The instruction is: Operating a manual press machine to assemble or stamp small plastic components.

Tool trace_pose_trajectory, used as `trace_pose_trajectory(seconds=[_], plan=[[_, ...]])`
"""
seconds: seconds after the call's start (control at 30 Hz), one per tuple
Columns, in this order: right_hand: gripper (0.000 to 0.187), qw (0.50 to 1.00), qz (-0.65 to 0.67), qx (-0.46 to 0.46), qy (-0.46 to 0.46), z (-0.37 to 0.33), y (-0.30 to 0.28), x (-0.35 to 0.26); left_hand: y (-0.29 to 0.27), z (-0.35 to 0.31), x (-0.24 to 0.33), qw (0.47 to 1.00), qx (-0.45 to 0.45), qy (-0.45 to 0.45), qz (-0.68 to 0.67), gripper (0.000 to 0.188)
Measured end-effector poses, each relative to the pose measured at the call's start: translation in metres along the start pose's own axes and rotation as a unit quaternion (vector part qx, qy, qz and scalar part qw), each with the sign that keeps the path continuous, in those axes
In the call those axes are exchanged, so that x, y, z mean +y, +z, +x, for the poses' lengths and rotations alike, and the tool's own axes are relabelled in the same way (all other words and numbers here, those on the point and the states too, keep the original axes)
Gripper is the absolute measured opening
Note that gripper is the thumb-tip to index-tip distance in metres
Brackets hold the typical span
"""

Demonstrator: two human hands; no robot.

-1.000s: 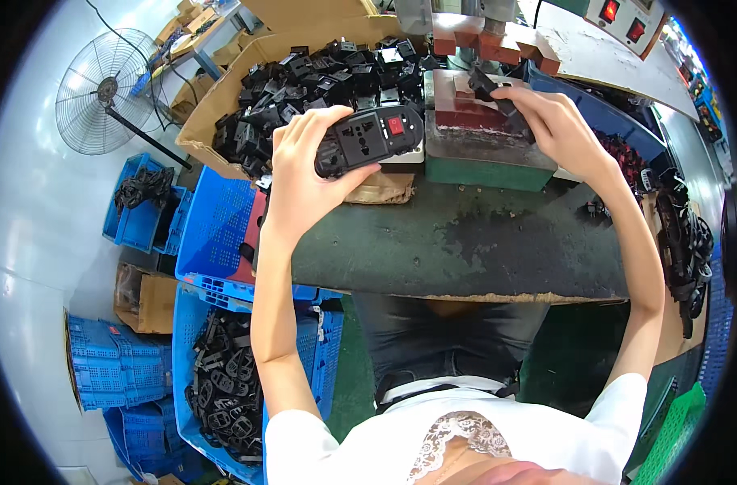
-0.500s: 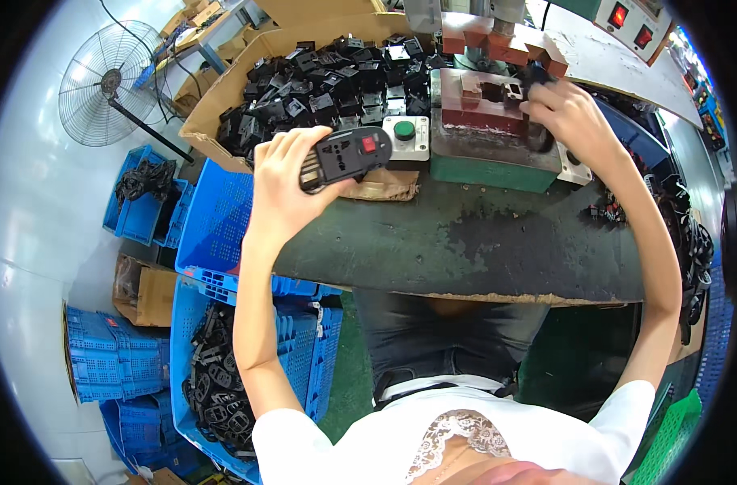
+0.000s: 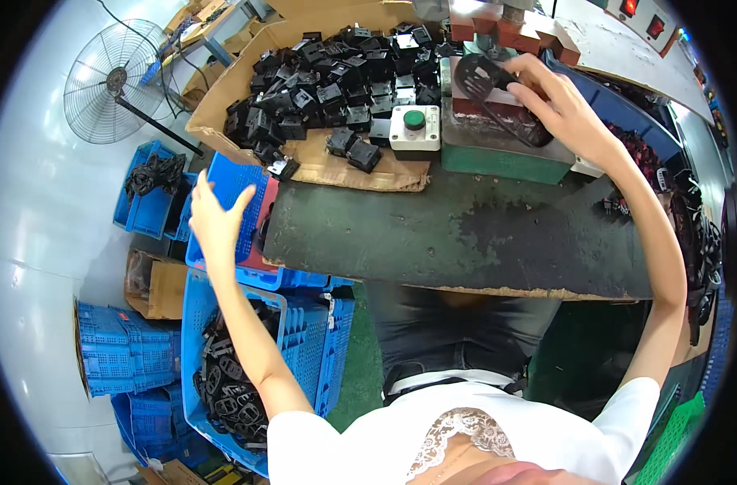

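My left hand (image 3: 213, 220) hangs open and empty off the left end of the dark workbench (image 3: 465, 234), above a blue crate (image 3: 304, 347) that holds black plastic parts (image 3: 231, 388). My right hand (image 3: 566, 109) reaches to the far side of the bench and grips a flat black part (image 3: 475, 74) with a dark cord, on the fixture of a small press with a green base (image 3: 506, 158) and red blocks (image 3: 530, 36). A white box with a green push-button (image 3: 415, 128) stands just left of the fixture.
A cardboard tray (image 3: 223, 121) heaped with black parts fills the far left of the bench. Stacked blue crates (image 3: 126, 360) and a floor fan (image 3: 109, 81) stand at the left. Bins of black parts (image 3: 700, 242) line the right side.
My left hand held a black part with a red button over the bench; now it is empty and has swung left and down over the blue crates. My right hand stays at the press.
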State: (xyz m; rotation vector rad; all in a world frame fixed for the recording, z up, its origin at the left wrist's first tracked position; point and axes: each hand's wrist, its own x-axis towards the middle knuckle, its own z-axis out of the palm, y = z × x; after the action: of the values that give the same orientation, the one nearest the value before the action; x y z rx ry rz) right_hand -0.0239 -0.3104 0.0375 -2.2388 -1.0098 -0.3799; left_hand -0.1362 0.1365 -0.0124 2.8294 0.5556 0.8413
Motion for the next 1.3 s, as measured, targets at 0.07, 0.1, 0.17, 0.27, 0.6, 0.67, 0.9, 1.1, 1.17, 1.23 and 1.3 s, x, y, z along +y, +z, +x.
trace_pose_trajectory(seconds=[0.07,0.1,0.17,0.27,0.6,0.67,0.9,1.1,1.17,1.23,1.3], plan=[[0.029,0.998,0.019,-0.037,0.052,0.006,0.004,-0.001,0.008,0.008,0.022,0.987,-0.015,0.039,-0.158,0.058],[0.029,0.998,0.018,-0.046,0.048,0.009,0.007,-0.002,0.014,0.012,0.035,0.968,-0.013,0.109,-0.226,0.039],[0.031,0.996,0.015,-0.061,0.07,0.01,0.01,-0.004,0.029,0.017,0.059,0.949,-0.072,0.17,-0.257,0.033],[0.031,0.985,-0.141,0.052,-0.082,0.006,0.014,-0.007,0.053,0.025,0.08,0.93,-0.145,0.283,-0.187,0.046],[0.025,0.936,-0.333,0.032,-0.108,0.004,0.031,0.022,0.103,0.046,0.08,0.89,-0.175,0.277,-0.318,0.041],[0.026,0.946,-0.298,0.039,-0.12,0.003,0.03,0.03,0.101,0.047,0.079,0.914,-0.142,0.123,-0.36,0.033],[0.045,0.988,-0.152,-0.003,-0.035,0.013,0.006,0.065,0.087,0.069,0.079,0.549,-0.107,-0.123,-0.82,0.028],[0.059,0.996,-0.024,-0.07,0.049,0.008,-0.009,0.084,0.099,0.097,0.084,0.346,-0.258,-0.279,-0.858,0.043],[0.06,0.997,-0.023,-0.069,0.041,0.0,-0.019,0.086,0.1,0.098,0.09,0.348,-0.266,-0.301,-0.847,0.041],[0.06,0.996,-0.05,-0.049,0.06,-0.014,-0.033,0.086,0.095,0.1,0.096,0.418,-0.277,-0.26,-0.825,0.03],[0.054,0.994,-0.039,-0.044,0.091,-0.032,-0.05,0.087,0.089,0.094,0.101,0.51,-0.272,-0.18,-0.796,0.017]])
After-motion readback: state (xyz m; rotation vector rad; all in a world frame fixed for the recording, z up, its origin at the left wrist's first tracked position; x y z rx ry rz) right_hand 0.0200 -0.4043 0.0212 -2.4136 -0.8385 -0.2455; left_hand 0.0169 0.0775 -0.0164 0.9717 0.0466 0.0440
